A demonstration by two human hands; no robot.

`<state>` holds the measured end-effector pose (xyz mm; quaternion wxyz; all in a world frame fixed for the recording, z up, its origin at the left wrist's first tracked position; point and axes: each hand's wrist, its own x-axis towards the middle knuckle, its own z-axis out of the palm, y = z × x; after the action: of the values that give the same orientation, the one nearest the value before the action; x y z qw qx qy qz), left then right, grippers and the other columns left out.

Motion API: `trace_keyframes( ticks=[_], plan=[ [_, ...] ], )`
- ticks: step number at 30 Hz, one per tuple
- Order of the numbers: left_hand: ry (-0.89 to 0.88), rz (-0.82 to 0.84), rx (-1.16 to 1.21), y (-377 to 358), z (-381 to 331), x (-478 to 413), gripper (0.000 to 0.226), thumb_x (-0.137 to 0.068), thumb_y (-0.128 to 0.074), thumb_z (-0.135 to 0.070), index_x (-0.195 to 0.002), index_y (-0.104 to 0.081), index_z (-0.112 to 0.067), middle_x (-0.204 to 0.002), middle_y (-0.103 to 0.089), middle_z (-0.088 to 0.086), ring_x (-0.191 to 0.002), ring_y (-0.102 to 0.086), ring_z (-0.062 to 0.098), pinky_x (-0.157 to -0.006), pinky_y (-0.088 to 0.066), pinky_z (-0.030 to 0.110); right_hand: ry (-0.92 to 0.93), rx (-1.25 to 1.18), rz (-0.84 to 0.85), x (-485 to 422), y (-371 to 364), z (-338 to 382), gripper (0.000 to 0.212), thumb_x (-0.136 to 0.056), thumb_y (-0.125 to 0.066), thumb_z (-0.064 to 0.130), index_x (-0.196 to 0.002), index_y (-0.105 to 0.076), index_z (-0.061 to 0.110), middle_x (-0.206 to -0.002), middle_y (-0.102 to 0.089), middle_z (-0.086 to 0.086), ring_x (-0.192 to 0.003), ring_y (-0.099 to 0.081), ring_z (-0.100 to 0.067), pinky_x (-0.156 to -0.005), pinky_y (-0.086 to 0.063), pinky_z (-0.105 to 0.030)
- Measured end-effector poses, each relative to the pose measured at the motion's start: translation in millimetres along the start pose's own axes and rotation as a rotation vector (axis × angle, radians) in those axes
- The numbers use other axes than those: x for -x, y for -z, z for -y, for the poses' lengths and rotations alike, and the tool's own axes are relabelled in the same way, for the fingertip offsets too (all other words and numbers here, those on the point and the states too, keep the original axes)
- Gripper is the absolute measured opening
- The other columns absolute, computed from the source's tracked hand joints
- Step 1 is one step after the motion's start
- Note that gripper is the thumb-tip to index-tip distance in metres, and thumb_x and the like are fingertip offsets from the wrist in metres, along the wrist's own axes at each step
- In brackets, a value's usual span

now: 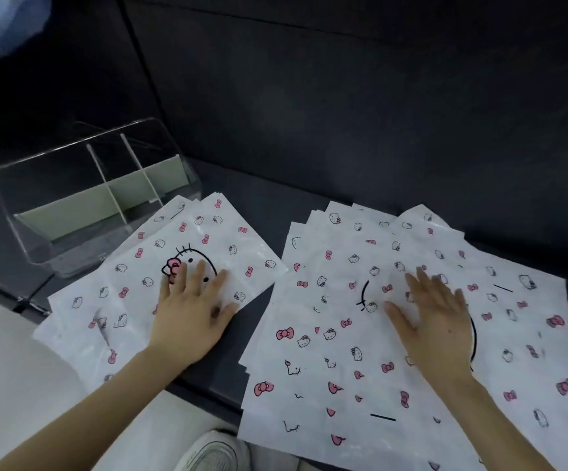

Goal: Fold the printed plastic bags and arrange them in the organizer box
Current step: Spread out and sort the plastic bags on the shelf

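Head view: the left hand (187,317) lies flat, fingers (201,274) straight and spread, on a small stack of bags (228,232). The right hand (437,322) lies flat likewise on a larger stack (323,355), fanned out under its fingers. Neither grips anything; both likely pin the slippery plastic for folding. The clear box (43,248) stands beyond the left fingers, to their left.

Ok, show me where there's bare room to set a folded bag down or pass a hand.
Bare: the dark surface behind both piles, right of the organizer box; a narrow wedge between the left pile and right pile. The box's compartments look free. Crowded: the right pile, under the right hand, covers the right side; the left pile reaches the box.
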<state>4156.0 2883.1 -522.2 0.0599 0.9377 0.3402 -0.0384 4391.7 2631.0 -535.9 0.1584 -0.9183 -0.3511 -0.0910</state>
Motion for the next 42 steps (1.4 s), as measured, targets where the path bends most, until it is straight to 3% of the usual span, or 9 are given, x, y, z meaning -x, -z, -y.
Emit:
trace_keyframes(
  ticks=[5,11,17,22,27,31,35,39,42],
  plan=[
    [-0.218,-0.226,0.252,-1.0,-64.7,-6.0,0.053,-0.091,-0.041,-0.046,-0.104,-0.07,-0.004,-0.108,-0.068,0.015,-0.1,-0.062,0.036,-0.093,-0.049,0.043,-0.221,0.097,0.087,21.8,5.4,-48.5,0.087,-0.085,-0.026,0.066,-0.131,-0.051,-0.003,-0.135,-0.053,-0.02,-0.127,-0.046,-0.041,-0.108,-0.027,-0.062],
    [-0.202,-0.177,0.349,-15.3,-139.0,-22.4,0.046,-0.085,-0.049,-0.047,-0.081,-0.07,-0.006,-0.08,-0.063,0.008,-0.073,-0.058,0.03,-0.073,-0.049,0.035,-0.191,0.045,-0.061,35.9,-7.3,-51.0,0.078,-0.099,-0.013,0.057,-0.119,-0.065,0.001,-0.128,-0.06,-0.016,-0.122,-0.054,-0.038,-0.104,-0.036,-0.055],
    [0.032,-0.111,0.439,-18.3,-190.1,-30.6,0.036,-0.09,-0.062,-0.03,-0.113,-0.058,-0.003,-0.106,-0.055,0.015,-0.099,-0.052,0.032,-0.086,-0.033,0.028,-0.165,0.038,-0.172,38.8,-10.0,-51.3,0.069,-0.102,-0.017,0.045,-0.109,-0.07,0.002,-0.119,-0.066,-0.013,-0.112,-0.062,-0.037,-0.098,-0.042,-0.054],
    [0.061,-0.217,0.689,-7.2,-190.2,-25.9,0.017,-0.086,-0.067,-0.014,-0.096,-0.065,0.0,-0.072,-0.057,0.007,-0.072,-0.055,0.027,-0.057,-0.028,0.02,-0.149,0.006,-0.195,39.6,-10.3,-53.8,0.06,-0.102,-0.023,0.04,-0.114,-0.068,0.002,-0.122,-0.065,-0.011,-0.114,-0.061,-0.033,-0.101,-0.042,-0.051],
    [0.067,-0.297,0.866,27.6,-154.8,-4.6,0.013,-0.088,-0.068,-0.013,-0.1,-0.069,-0.013,-0.069,-0.062,-0.009,-0.063,-0.059,0.009,-0.058,-0.04,0.006,-0.061,-0.059,-0.286,29.4,4.1,-27.2,0.047,-0.098,-0.034,0.031,-0.116,-0.067,0.001,-0.122,-0.064,-0.012,-0.113,-0.061,-0.034,-0.1,-0.041,-0.053],
    [0.162,-0.426,0.884,58.4,-101.1,14.5,0.016,-0.087,-0.067,-0.011,-0.095,-0.064,-0.024,-0.071,-0.062,-0.011,-0.071,-0.058,0.006,-0.058,-0.043,0.009,0.057,-0.153,-0.317,5.2,5.8,31.6,0.042,-0.096,-0.039,0.029,-0.119,-0.065,0.004,-0.123,-0.063,-0.01,-0.115,-0.06,-0.031,-0.104,-0.039,-0.051],
    [0.383,-0.492,0.763,77.4,-39.8,27.9,0.024,-0.09,-0.06,-0.016,-0.113,-0.059,-0.024,-0.084,-0.062,-0.009,-0.073,-0.056,0.004,-0.063,-0.041,0.018,0.204,-0.209,-0.282,-22.5,-12.7,113.8,0.041,-0.097,-0.039,0.03,-0.124,-0.063,0.009,-0.124,-0.064,-0.008,-0.116,-0.06,-0.028,-0.108,-0.036,-0.044],
    [0.364,-0.689,0.403,81.0,6.5,36.8,0.04,-0.084,-0.065,-0.005,-0.124,-0.057,-0.005,-0.112,-0.057,0.018,-0.104,-0.05,0.034,-0.088,-0.041,0.046,0.307,-0.201,-0.111,-38.9,-34.1,195.2,0.054,-0.104,-0.02,0.037,-0.121,-0.066,0.015,-0.122,-0.066,-0.004,-0.113,-0.062,-0.026,-0.103,-0.044,-0.046],
    [0.287,-0.705,0.331,67.9,23.8,35.1,0.038,-0.085,-0.053,-0.014,-0.121,-0.06,-0.004,-0.118,-0.057,0.02,-0.109,-0.049,0.038,-0.092,-0.04,0.051,0.398,-0.203,0.04,-44.1,-51.3,236.0,0.05,-0.098,-0.027,0.039,-0.125,-0.063,0.018,-0.126,-0.063,-0.005,-0.118,-0.059,-0.028,-0.108,-0.038,-0.048]
  ],
)
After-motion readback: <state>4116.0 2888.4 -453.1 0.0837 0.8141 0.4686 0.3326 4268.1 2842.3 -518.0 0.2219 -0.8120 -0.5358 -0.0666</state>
